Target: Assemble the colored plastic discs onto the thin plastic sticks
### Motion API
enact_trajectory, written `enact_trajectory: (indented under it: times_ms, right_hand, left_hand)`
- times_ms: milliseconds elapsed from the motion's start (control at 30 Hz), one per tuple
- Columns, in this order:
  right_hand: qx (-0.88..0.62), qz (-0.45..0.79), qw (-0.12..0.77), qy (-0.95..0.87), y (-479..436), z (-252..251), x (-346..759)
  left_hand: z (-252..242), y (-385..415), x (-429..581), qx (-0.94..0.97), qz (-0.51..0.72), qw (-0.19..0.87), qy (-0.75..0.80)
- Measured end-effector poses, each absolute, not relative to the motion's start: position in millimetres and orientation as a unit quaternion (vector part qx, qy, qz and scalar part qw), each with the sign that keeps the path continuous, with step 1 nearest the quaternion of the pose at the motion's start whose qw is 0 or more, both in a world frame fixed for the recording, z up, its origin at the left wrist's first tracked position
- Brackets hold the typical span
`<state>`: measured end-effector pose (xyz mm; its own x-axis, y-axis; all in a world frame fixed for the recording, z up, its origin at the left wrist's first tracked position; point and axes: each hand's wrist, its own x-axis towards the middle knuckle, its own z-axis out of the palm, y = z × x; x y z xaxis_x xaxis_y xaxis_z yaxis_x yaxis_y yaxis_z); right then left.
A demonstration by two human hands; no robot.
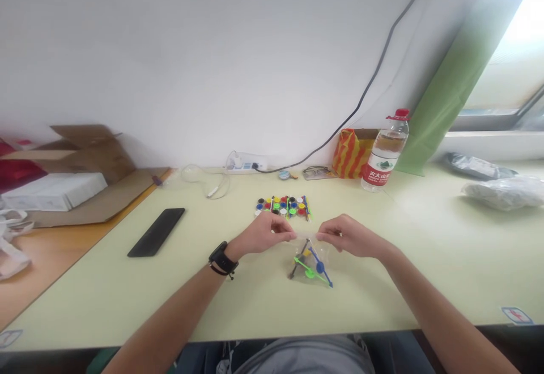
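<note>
The pale yellow-green table (238, 311) is presenting a smooth top. Your left hand (262, 232) and right hand (351, 237) are each holding narrow pinches on the upper edge of a clear plastic bag (327, 254), which is sitting between them, near the table's front edge. Progress: a blue arrow (320, 267), a green arrow (310, 272) and a dark arrow (292, 272) appear to be lying inside; whether the mouth is sealed, I cannot tell. Remaining outside: round coloured discs (283, 205), lying in rows beyond your hands. Thin film is crinkling around slender, straight shafts.
</note>
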<state>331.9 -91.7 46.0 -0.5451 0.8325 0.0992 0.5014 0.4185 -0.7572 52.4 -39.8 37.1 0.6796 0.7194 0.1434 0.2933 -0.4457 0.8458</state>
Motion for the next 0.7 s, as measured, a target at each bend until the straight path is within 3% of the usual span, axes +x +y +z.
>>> enact_trajectory:
  times_ms: [167, 333, 433, 600, 700]
  right_hand:
    - [-0.514, 0.282, 0.253, -0.77, -110, 53, 393]
    - [-0.635, 0.008, 0.345, -0.692, -94, 45, 452]
    - [-0.625, -0.13, 0.312, -0.703, -69, 23, 459]
    - [-0.624, -0.106, 0.131, -0.763, -57, -2, 445]
    - [-0.617, -0.097, 0.195, -0.756, -73, 21, 442]
  left_hand:
    - [45, -37, 34, 0.805, 0.304, 0.352, 0.367]
    - [66, -46, 12, 0.778, 0.395, 0.277, 0.402]
    - [81, -59, 3, 0.763, 0.438, 0.245, 0.407]
    - [113, -89, -21, 0.733, 0.515, 0.184, 0.404]
    - [139, -107, -39, 0.701, 0.574, 0.099, 0.411]
